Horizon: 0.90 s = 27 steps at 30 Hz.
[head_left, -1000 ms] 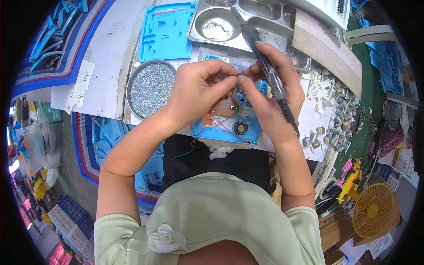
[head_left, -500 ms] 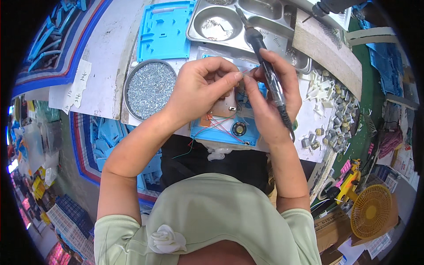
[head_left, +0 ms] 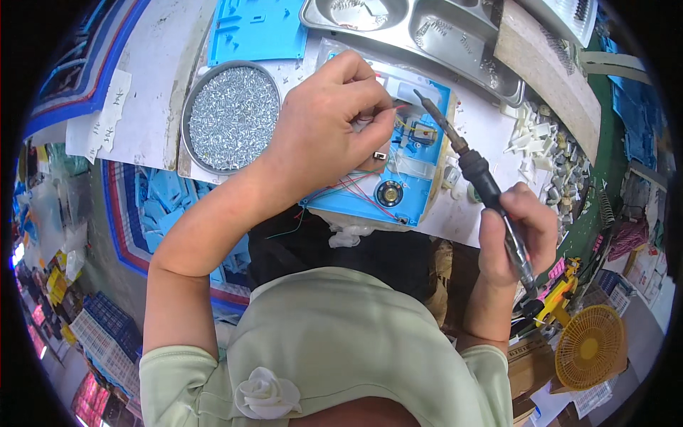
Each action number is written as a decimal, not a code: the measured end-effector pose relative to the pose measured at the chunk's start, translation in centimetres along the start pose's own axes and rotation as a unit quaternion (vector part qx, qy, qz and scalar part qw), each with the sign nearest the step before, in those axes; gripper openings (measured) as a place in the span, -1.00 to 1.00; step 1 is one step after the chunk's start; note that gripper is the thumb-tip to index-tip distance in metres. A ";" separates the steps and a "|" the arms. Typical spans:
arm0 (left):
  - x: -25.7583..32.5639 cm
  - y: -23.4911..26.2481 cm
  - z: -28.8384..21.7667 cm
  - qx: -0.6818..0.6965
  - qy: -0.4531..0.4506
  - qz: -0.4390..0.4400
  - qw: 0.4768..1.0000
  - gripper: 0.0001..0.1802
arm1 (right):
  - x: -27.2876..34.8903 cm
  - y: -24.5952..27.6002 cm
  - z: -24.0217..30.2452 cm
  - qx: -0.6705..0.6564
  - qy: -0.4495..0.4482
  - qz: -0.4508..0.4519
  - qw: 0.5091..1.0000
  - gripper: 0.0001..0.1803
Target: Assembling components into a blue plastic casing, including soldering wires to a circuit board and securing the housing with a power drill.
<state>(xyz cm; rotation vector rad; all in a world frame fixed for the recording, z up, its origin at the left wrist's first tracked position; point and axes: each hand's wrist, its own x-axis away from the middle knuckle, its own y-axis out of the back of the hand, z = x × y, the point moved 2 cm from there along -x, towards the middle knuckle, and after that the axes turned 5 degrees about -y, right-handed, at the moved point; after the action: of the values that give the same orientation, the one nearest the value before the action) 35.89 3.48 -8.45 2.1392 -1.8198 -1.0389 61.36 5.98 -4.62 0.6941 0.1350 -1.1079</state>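
Note:
My left hand (head_left: 331, 121) is closed in a pinch over a blue plastic housing (head_left: 420, 196). A thin red wire (head_left: 403, 107) sticks out from its fingertips. In my right hand (head_left: 530, 220) I hold a soldering iron (head_left: 478, 169) by its dark handle, its bare tip pointing up and left, close to the wire's end but apart from it. Inside the housing are a round black speaker (head_left: 389, 193), several loose wires and a small motor-like part (head_left: 425, 132). A brown circuit board (head_left: 368, 162) lies partly hidden under my left hand.
A round tin of small metal screws (head_left: 233, 117) stands left of my left forearm. Behind are another blue shell (head_left: 257, 30) and a steel compartment tray (head_left: 455, 39) holding springs. White plastic pieces (head_left: 530, 139) and metal parts lie along the right edge, near a yellow fan (head_left: 589, 347).
My right hand has drawn back right and toward me, with the soldering iron now tilted up-left. It has parted from my left hand, which still pinches. The whole view has shifted slightly.

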 end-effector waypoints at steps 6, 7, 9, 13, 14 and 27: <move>0.1 -0.1 0.2 -0.018 -0.015 -0.021 0.999 -0.93 | -0.1 -1.0 0.1 0.012 0.021 0.019 1.000 -0.67; 0.0 0.0 0.2 -0.025 -0.018 -0.021 0.999 -0.93 | -0.1 -1.1 0.1 0.012 0.019 0.020 1.000 -0.67; 0.1 -0.1 0.2 -0.028 -0.015 -0.024 0.999 -0.92 | -0.2 -1.1 0.2 0.013 0.015 0.025 1.000 -0.67; 0.1 -0.1 0.3 -0.035 -0.015 -0.025 0.999 -0.93 | -0.2 -1.2 0.2 0.014 0.011 0.026 0.999 -0.68; 0.1 -0.1 0.3 -0.033 -0.014 -0.026 0.999 -0.93 | -0.2 -1.2 0.2 0.014 0.012 0.024 1.000 -0.68; 0.1 -0.3 0.4 -0.020 -0.015 -0.032 0.999 -0.93 | -0.6 -1.2 0.5 0.057 0.042 0.044 0.997 -0.68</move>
<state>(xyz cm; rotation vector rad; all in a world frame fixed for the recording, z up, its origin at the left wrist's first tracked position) 35.94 3.59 -8.96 2.1826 -1.7383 -1.1165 59.94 5.88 -4.52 0.8414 0.1122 -1.0076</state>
